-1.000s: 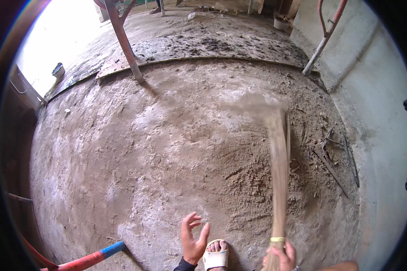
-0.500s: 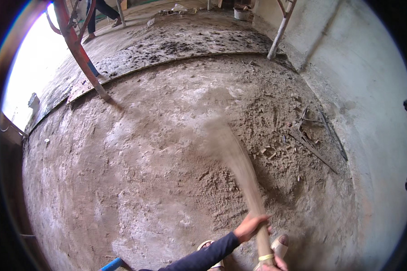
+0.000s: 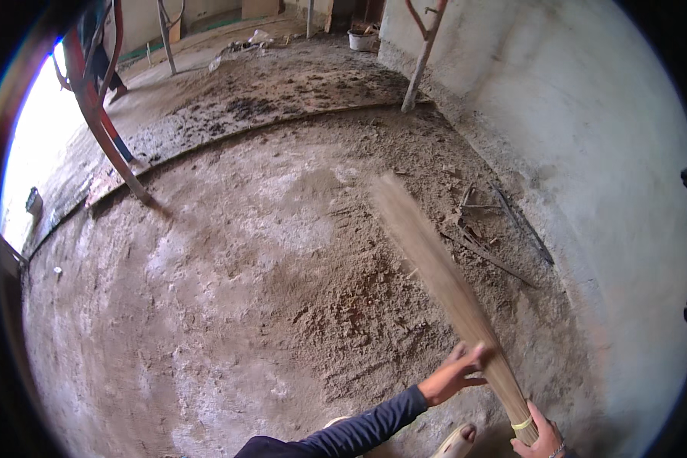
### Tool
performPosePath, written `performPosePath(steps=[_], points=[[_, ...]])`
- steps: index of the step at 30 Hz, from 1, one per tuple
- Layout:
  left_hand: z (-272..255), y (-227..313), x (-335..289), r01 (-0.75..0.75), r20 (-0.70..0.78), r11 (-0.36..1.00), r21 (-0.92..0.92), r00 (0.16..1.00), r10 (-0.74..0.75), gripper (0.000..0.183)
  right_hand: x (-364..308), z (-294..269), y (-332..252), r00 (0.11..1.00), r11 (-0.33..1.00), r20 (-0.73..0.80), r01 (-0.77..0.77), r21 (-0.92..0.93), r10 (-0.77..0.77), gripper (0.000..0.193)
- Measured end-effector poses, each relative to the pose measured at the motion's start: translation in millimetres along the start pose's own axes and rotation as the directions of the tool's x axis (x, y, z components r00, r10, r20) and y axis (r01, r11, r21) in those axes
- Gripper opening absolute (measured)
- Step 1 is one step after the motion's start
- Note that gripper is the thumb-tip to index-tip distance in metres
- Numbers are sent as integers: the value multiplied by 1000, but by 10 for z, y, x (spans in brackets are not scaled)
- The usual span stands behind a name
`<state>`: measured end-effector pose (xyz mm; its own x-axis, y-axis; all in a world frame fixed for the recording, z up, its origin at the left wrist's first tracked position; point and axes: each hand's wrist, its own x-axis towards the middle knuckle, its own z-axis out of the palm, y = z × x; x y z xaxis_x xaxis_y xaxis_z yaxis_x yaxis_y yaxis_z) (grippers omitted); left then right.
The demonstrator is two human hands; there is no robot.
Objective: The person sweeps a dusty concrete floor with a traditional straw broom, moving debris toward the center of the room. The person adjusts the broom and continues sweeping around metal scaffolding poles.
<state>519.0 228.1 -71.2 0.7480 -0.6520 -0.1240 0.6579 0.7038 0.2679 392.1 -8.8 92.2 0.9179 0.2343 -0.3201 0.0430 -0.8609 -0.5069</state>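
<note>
A long straw broom [image 3: 443,275], tied with a yellow band near its butt end, slants from lower right to upper middle over the dusty floor. My right hand [image 3: 542,437] is closed round the butt end by the band. Beside the middle of the shaft is my left hand [image 3: 456,374], its fingers spread and the fingertips at the broom's edge, not wrapped round it. Loose crumbly dirt [image 3: 359,320] lies under and left of the broom. Whether the tip touches the floor, I cannot tell.
Bent scrap pieces [image 3: 485,244] lie by the right wall [image 3: 588,153]. Scaffold legs stand at the far left [image 3: 103,130] and by the wall [image 3: 420,72]. A raised board edge [image 3: 267,122] crosses the floor. Far back are a white bucket [image 3: 362,40] and a person's leg [image 3: 114,80].
The broom and both hands have moved right in view, and the broom slants more. My left hand has loosened from round the shaft. The whole view has shifted, with the background now farther left.
</note>
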Motion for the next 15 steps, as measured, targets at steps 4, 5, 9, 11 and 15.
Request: performPosePath(steps=[4, 5, 9, 11, 15], points=[[-321, -256, -511, -85, -35, 981, 176, 995, 93, 64, 41, 119, 600, 982, 977, 166, -53, -208, 88, 63], [-387, -313, -683, 60, -170, 933, 355, 985, 1, 61, 92, 210, 730, 968, 996, 239, -56, -65, 70, 59], [-414, -589, -1543, 329, -506, 854, 403, 857, -91, 56, 315, 1022, 910, 914, 976, 354, 147, 163, -197, 63], [-363, -613, -1969, 238, -540, 820, 521, 836, 101, 55, 497, 1451, 820, 786, 894, 485, 182, 410, -382, 74], [-8, -449, -2552, 263, -694, 771, 580, 655, 299, 54, 711, 1829, 413, 538, 846, 663, 219, 487, -521, 68]])
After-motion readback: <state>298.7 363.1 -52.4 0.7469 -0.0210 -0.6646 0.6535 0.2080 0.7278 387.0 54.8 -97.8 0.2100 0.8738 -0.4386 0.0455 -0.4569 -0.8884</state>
